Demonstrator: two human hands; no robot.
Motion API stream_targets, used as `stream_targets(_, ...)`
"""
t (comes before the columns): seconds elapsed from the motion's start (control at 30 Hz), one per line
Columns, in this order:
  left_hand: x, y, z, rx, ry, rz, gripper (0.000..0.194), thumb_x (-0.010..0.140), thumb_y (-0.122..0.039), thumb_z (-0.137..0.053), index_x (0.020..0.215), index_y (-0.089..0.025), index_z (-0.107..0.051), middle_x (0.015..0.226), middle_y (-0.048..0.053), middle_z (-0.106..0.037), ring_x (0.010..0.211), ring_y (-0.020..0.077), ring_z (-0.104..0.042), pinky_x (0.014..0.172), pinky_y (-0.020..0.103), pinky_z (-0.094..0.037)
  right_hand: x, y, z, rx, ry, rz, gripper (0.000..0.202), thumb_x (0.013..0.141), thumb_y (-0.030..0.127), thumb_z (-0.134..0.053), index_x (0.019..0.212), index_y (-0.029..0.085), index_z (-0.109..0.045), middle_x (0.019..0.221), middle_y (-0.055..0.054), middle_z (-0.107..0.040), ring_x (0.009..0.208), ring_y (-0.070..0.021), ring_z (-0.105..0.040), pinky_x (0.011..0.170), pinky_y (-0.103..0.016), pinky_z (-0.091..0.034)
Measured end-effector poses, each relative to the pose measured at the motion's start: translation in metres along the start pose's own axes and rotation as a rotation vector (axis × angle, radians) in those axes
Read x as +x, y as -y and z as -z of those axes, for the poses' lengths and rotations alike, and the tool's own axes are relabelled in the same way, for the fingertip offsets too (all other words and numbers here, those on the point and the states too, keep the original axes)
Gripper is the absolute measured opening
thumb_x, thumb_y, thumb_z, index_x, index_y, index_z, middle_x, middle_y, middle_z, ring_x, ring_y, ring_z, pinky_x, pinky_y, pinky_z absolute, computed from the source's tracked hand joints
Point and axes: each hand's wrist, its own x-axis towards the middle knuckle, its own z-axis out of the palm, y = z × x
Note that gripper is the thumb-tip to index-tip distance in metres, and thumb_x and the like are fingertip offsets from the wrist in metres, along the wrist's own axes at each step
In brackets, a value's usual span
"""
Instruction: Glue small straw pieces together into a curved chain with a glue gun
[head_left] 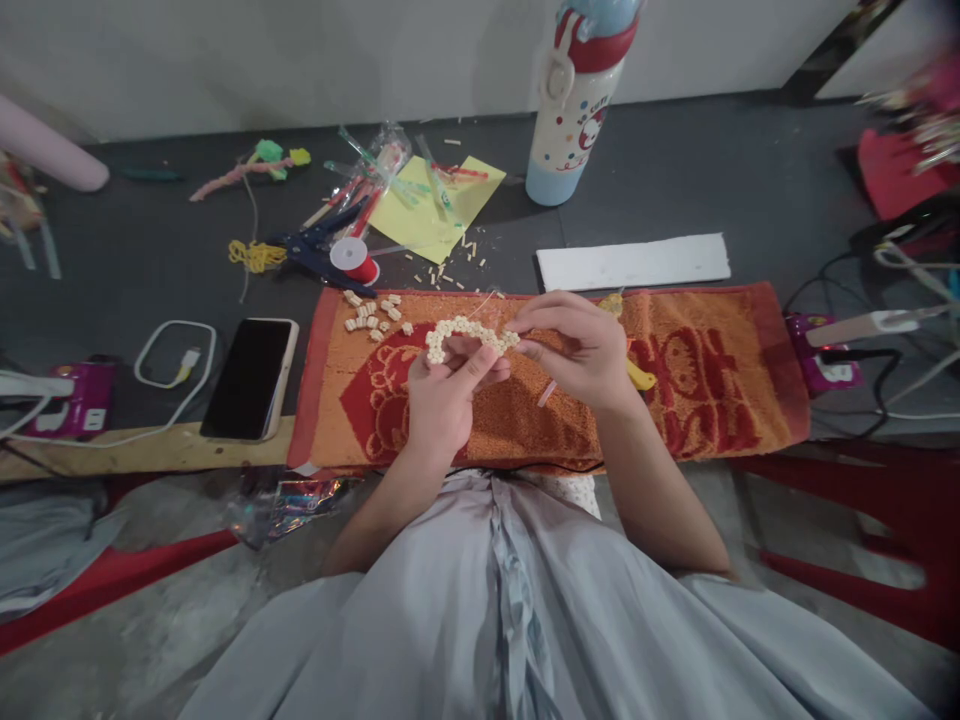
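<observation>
A curved strand of cream beads [459,328] arches above the orange towel [712,370]. My left hand [450,395] is closed on its middle, thumb pressed on top. At the strand's right end, my right hand [577,345] pinches the last beads between thumb and fingertips. A thin thread [481,302] sticks up behind the strand. Several loose cream bead clusters [367,318] lie on the towel's upper left. Part of a yellow object [640,377] shows beside my right wrist; the rest is hidden.
Behind the towel are a red thread spool [355,262], dark blue pliers [315,245], yellow paper [442,205] with small offcuts, and a white strip [634,263]. A tall bottle [577,110] stands at the back. Left lies a phone [250,378] near a white cable [177,325].
</observation>
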Motion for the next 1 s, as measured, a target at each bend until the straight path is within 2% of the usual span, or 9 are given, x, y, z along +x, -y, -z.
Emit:
stream_targets(0.3, -0.0004, 0.0030, 0.0017, 0.019, -0.005, -0.020, 0.050, 0.040, -0.036, -0.098, 0.066, -0.014, -0.061, 0.062, -0.007, -0.065, 0.054, 0.0097, -0.069, 0.054, 0.019, -0.060, 0.0008, 0.0021, 0.0006, -0.041, 0.020, 0.019, 0.011, 0.092, 0.032, -0.065, 0.093, 0.026, -0.074, 0.091, -0.004, -0.074, 0.086, -0.0164, -0.069, 0.078, -0.032, -0.057)
stream_targets(0.83, -0.0002, 0.0064, 0.0045, 0.036, 0.000, -0.038, 0.047, 0.046, -0.035, -0.096, 0.069, -0.016, -0.060, 0.063, -0.008, -0.065, 0.056, 0.0100, -0.069, 0.057, 0.020, -0.060, -0.0002, 0.0033, 0.0006, -0.059, 0.022, 0.036, 0.010, 0.092, 0.028, -0.064, 0.093, 0.025, -0.073, 0.092, -0.004, -0.073, 0.087, -0.0167, -0.069, 0.078, -0.032, -0.058)
stream_targets(1.0, 0.0020, 0.0095, 0.0062, 0.006, 0.017, -0.012, 0.048, 0.045, -0.034, -0.097, 0.071, -0.016, -0.062, 0.066, -0.007, -0.066, 0.058, 0.0098, -0.070, 0.061, 0.020, -0.060, -0.0045, -0.0029, -0.0011, -0.045, 0.025, -0.012, 0.009, 0.089, 0.028, -0.068, 0.095, 0.023, -0.073, 0.094, -0.004, -0.074, 0.090, -0.0156, -0.069, 0.083, -0.031, -0.057)
